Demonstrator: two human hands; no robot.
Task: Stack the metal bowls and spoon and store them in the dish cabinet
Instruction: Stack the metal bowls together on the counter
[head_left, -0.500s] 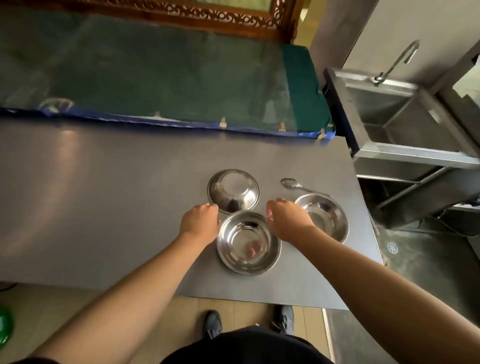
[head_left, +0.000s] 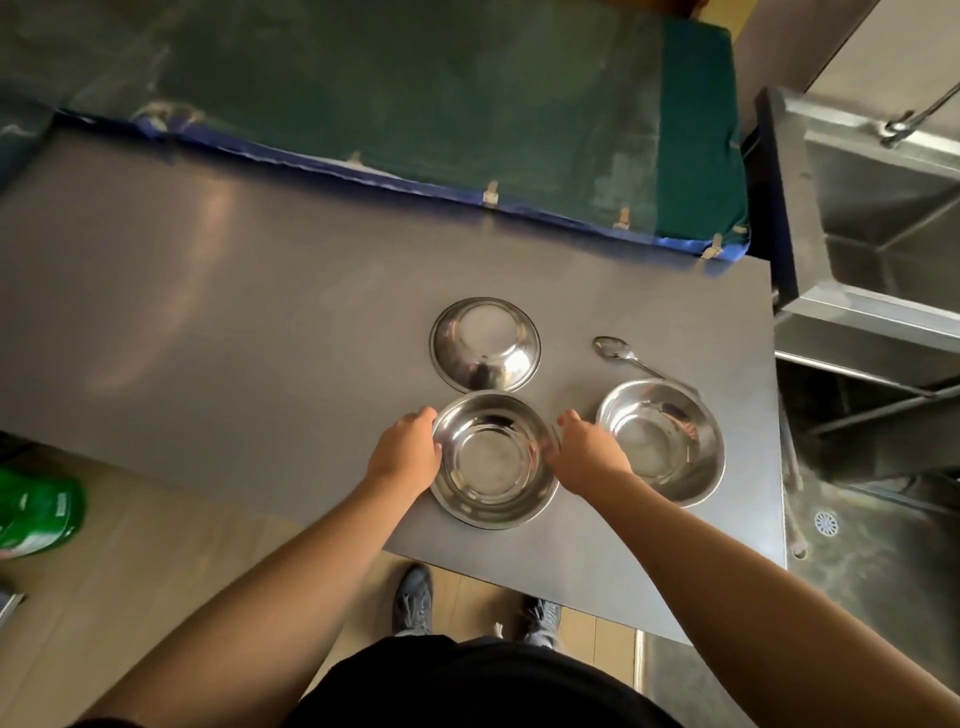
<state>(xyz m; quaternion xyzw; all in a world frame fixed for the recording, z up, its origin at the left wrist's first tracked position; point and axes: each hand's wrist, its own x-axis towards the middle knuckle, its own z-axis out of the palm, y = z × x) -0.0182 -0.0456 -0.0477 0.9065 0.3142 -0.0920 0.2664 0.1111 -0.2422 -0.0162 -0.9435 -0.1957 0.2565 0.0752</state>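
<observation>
Three metal bowls sit on a grey table. The near bowl stands upright between my hands. My left hand grips its left rim and my right hand grips its right rim. Behind it lies an upside-down bowl, almost touching it. A third upright bowl stands to the right, just beyond my right hand. A metal spoon lies behind that bowl, its handle running toward the bowl's rim. No dish cabinet is in view.
A steel sink with a tap stands to the right of the table. A green padded surface with a blue edge runs along the table's far side. A green object lies on the floor at left. My shoes show below the table's near edge.
Both hands have closed in onto the near bowl's rim. The view has tilted and shifted, so the bowls sit further right in the frame. The other bowls and spoon have not moved.
</observation>
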